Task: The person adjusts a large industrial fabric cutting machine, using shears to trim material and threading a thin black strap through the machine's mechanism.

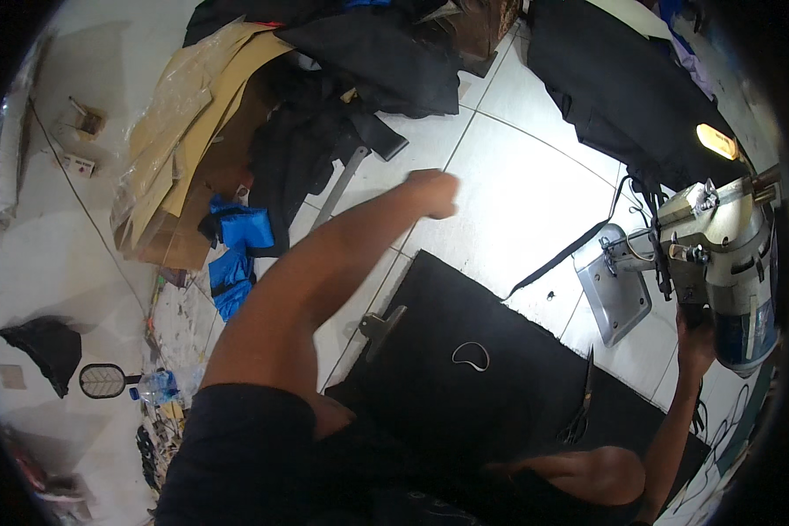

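My left hand (433, 194) is stretched out over the white tiles, its fingers curled into a fist; the inside of the fist is hidden. On the right, my right hand (696, 344) is wrapped around the black handle of an electric cloth cutter (735, 263). The cutter has a silvery motor body, a flat metal base plate (614, 294) and a lit lamp (717, 141). In front of me black fabric (500, 390) is spread on the tiles, with a metal clamp (382, 331) on its left edge. A thin pale loop (472, 356) and dark scissors (579, 408) lie on the fabric.
Crumpled black cloth (289, 158) and brown paper sheets (203, 105) lie at the far left, near a metal ruler (340, 187) and blue bundles (245, 230). More black fabric (622, 83) is at the far right. A black strap (570, 248) trails toward the cutter.
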`<state>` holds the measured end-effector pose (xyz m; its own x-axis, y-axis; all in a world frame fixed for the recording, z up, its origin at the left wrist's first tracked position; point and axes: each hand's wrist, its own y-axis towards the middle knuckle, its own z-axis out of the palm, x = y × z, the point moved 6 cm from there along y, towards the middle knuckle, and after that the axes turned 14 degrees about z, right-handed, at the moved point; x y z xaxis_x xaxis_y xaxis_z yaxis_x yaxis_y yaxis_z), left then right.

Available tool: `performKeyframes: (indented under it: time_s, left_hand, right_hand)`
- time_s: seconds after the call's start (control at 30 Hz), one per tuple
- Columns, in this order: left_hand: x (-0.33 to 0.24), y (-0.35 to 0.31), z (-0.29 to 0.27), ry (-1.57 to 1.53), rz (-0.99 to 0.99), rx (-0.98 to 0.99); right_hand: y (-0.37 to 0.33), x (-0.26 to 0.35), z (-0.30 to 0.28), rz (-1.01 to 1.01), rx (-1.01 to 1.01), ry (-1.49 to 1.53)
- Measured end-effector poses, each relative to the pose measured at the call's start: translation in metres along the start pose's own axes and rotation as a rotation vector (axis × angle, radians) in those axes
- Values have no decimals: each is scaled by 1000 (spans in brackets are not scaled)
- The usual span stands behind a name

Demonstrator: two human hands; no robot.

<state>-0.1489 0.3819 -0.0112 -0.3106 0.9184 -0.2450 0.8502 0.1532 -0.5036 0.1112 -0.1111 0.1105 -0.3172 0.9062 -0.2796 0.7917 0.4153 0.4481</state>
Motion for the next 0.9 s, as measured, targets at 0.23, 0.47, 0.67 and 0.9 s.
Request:
performKeyframes:
  time_s: [0.23,0.47,0.67,0.9]
  left_hand:
    - [133,-80,64,-102,-284,-127]
    - [102,-64,69,-162,-164,-259]
    - [100,-57,61,-173,-105,-387]
    - [90,-61,49,-151,-143,-282]
  right_hand:
    - [0,-10,5,92,214,36]
    - [7,10,-9,143,176,-53]
    - [4,-7,20,-14,99,-104]
    - [-2,-27,27,-37,121,-52]
